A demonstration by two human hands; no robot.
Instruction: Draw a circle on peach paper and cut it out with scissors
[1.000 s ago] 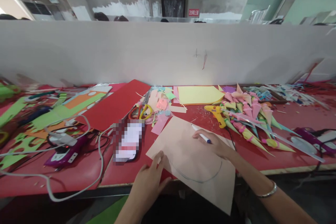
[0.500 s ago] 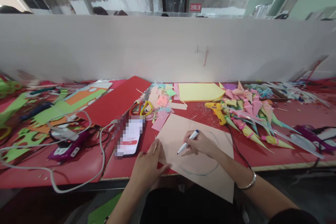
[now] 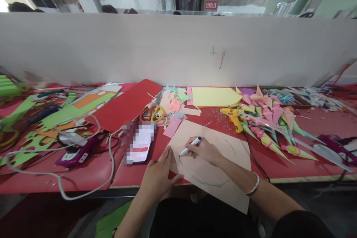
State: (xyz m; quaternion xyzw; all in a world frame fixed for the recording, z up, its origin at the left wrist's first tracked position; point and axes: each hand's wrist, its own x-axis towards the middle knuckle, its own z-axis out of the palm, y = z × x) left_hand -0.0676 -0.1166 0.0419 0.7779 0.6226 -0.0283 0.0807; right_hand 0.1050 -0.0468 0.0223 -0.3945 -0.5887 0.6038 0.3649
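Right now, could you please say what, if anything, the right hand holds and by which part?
The right hand holds a slim white marker with a dark blue end, gripped around mid-barrel.

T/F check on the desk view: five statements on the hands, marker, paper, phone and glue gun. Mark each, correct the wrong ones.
1. The right hand holds a marker. True.
2. The left hand holds the phone. False: the phone lies apart from that hand, which is at the left edge of the paper.
3. The yellow glue gun lies to the right of the phone. True.
4. The curve on the paper is a closed ring. False: there is a gap at its top.
5. The marker's body is red. False: it is white with a dark blue end.
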